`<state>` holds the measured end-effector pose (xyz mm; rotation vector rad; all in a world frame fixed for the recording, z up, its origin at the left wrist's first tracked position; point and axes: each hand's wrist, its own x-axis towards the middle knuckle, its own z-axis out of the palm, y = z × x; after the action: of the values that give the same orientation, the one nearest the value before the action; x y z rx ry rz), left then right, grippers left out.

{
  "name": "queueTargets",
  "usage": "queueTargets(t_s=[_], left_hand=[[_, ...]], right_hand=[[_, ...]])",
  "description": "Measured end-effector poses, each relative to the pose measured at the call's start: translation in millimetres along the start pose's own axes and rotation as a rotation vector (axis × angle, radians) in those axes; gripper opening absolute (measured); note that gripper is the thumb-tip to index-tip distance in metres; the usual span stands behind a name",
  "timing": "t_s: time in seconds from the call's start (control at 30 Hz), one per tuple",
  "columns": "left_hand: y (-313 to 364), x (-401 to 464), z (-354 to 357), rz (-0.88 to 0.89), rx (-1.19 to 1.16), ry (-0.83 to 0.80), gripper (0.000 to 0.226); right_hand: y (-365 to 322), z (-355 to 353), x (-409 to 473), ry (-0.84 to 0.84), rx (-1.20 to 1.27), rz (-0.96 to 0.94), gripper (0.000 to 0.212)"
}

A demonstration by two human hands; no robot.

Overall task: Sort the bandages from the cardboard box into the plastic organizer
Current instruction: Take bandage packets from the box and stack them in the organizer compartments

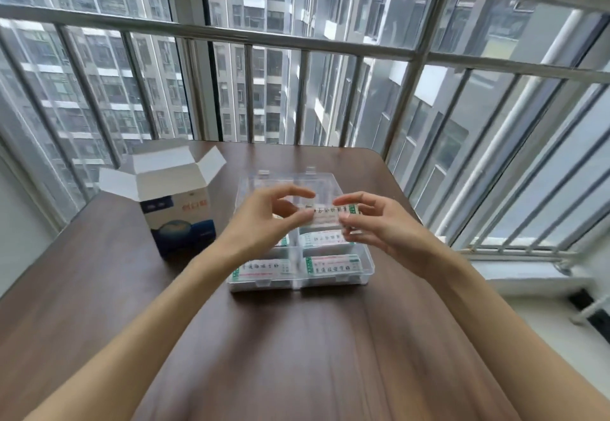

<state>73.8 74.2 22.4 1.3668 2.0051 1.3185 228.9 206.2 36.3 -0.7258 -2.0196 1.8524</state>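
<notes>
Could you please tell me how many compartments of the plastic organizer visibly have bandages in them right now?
3 for certain: the near-left compartment, the near-right compartment, and the middle-right compartment. The left hand hides most of the middle-left one, and both hands cover the far compartments.

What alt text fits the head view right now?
Both hands, left hand and right hand, pinch a bandage by its ends above the clear plastic organizer on a brown table. The open cardboard box stands left.
</notes>
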Motion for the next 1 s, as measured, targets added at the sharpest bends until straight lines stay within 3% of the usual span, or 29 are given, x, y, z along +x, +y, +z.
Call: queueTargets(t_s=[0.07,0.33,0.73,1.0], left_hand=[[-4.0,-2.5,3.0,-0.004,0.137,0.022,0.016],[-8.8,-15.9,16.3,-0.026,0.310,-0.020,0.014],[-12.5,-21.4,16.7,0.045,0.522,-0.037,0.018],[-15.2,-19.7,17.7,0.059,0.501,-0.035,0.020]], right_hand=[[7.0,-2.0,-4.6,0.020,-0.147,-0.043,0.019],[27.2,-7.1,-15.7,0.120,-0.592,-0.169,0.012],[35.5,-9.3,-19.6,0.131,-0.777,-0.236,0.013],[30.2,-19.9,-23.5,0.331,-0.951,-0.097,0.017]])
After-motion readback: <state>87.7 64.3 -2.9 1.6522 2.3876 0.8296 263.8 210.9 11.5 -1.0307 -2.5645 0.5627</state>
